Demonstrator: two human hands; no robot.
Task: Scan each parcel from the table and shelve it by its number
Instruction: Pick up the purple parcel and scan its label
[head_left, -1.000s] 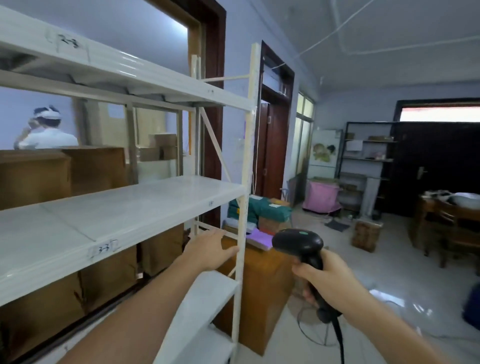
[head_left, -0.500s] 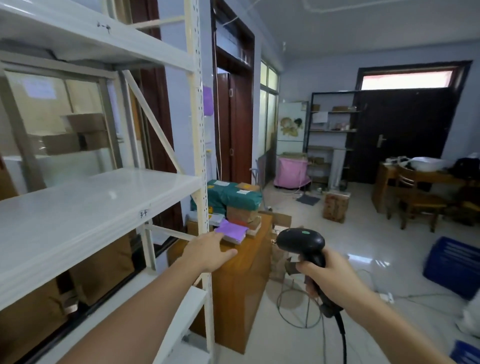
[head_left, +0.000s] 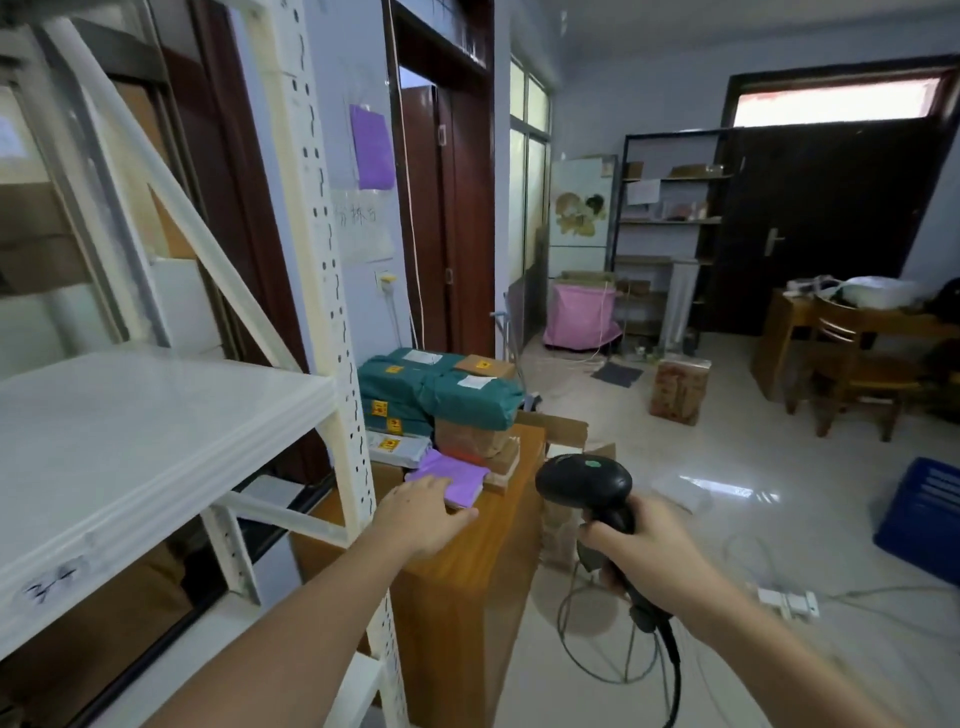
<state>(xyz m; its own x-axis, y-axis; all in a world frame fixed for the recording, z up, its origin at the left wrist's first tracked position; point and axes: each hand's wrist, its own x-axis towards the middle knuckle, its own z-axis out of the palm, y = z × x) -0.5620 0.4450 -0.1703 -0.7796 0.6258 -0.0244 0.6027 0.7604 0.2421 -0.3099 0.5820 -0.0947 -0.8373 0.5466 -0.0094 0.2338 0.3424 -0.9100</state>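
The person's right hand has its fingers wrapped tight around the handle of a black scanner, the cable hanging off the bottom. The left hand reaches out flat, fingers straight and relaxed, holding nothing — fingertips right at the near edge of a purple parcel, though it's hard to say if they're actually touching it.

That purple parcel sits at the near edge of the parcel pile on the wooden table, just past the upright of the white shelf. It looks like the next one to pick. It seems thin and soft, so probably best to slide the fingers under the near edge and lift it clear rather than drag it, then turn the label face toward the scanner's head before pulling the trigger. The scanner is already up at about the right height, so the parcel could just come over to it.

Behind it on the table are a brown box, then the green parcels stacked toward the far edge with white labels on top.

As for containers — the white shelf's middle board shows nothing on it in view, and a handwritten number on its front lip is too smeared to read. The blue crate on the floor at the right is cut off, contents not visible. The dark rack at the far wall holds a few small boxes.
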